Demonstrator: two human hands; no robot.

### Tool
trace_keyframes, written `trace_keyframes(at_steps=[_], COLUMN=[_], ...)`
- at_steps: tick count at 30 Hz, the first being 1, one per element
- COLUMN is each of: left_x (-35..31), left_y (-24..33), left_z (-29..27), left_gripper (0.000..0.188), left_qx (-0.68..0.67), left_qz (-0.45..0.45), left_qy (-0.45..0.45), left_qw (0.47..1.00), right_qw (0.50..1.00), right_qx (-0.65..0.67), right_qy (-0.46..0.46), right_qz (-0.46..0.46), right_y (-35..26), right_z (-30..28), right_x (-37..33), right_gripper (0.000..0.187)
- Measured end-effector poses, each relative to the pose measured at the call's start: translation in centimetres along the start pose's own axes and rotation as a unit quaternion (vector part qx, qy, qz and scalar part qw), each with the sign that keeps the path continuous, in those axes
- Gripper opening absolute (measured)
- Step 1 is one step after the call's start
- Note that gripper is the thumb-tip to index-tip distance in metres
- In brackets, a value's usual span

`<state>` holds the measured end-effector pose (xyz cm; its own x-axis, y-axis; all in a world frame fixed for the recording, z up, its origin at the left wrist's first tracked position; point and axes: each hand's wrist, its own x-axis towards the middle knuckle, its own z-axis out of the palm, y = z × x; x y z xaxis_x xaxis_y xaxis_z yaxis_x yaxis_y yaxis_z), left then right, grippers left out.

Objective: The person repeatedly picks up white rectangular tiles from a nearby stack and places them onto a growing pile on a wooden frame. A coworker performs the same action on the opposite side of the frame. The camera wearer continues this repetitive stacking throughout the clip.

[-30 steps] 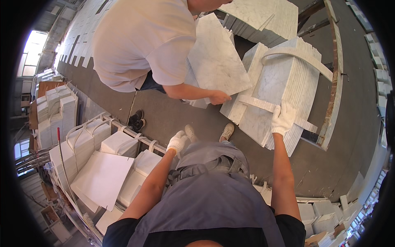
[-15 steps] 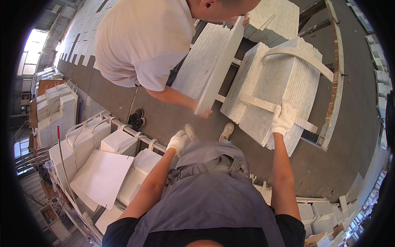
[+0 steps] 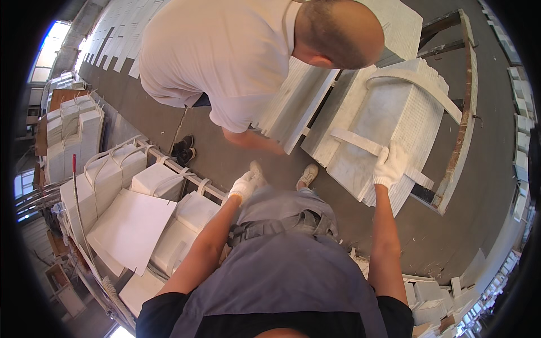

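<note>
My right hand [image 3: 390,163], in a white knit glove, rests with fingers extended on the edge of a stack of pale marble tiles [image 3: 375,115]. Under it runs a white strap [image 3: 356,141] around the stack. My left hand [image 3: 244,186], gloved too, hangs loosely curled beside my grey apron [image 3: 290,253], with nothing visible in it. Ahead, a co-worker [image 3: 220,62] in a light shirt bends over another stack of marble slabs [image 3: 298,84]. The co-worker's bare hand [image 3: 265,143] is blurred near the slabs' near end; their other hand is hidden.
A rusty metal frame [image 3: 459,135] stands right of the strapped stack. At left, a rack holds white strapped blocks [image 3: 158,183] and a white sheet [image 3: 132,228]. The co-worker's dark shoes [image 3: 183,149] are on the grey floor [image 3: 225,155]. More blocks lie behind me at right.
The co-worker has leaned further right and down, their head now over the stacks. The slab they held upright now sits lower among the slabs. My hands stay nearly in place.
</note>
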<state>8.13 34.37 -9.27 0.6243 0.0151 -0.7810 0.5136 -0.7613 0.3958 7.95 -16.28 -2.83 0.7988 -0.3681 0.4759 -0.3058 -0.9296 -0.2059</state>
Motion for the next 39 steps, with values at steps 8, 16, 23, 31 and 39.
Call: trace_keyframes(at_steps=[8, 16, 23, 31, 39], left_x=[0.1, -3.6, -3.2, -0.5, 3.2], left_y=[-1.5, 1.7, 1.2, 1.0, -0.5], left_z=[0.7, -1.5, -2.1, -0.5, 1.4], left_gripper=[0.052, 0.064, 0.068, 0.067, 0.068], left_qx=[-0.04, -0.097, -0.073, -0.095, -0.102], left_qz=[-0.005, -0.056, -0.048, -0.027, 0.002], left_qy=[-0.01, -0.032, -0.053, -0.081, -0.041], left_qw=[0.999, 0.993, 0.995, 0.992, 0.994], right_qw=[1.0, 1.0, 0.999, 1.0, 0.988], right_qx=[-0.003, -0.016, -0.011, -0.009, 0.137], right_qy=[-0.013, -0.012, -0.036, -0.022, -0.03], right_qz=[-0.01, -0.021, -0.019, -0.009, -0.063], right_y=[0.6, 0.9, 1.0, 1.0, 3.9], right_z=[0.6, 0.9, 0.6, 0.3, -1.4], right_x=[-0.2, -0.3, -0.2, -0.2, 2.6], right_gripper=[0.037, 0.037, 0.038, 0.036, 0.019])
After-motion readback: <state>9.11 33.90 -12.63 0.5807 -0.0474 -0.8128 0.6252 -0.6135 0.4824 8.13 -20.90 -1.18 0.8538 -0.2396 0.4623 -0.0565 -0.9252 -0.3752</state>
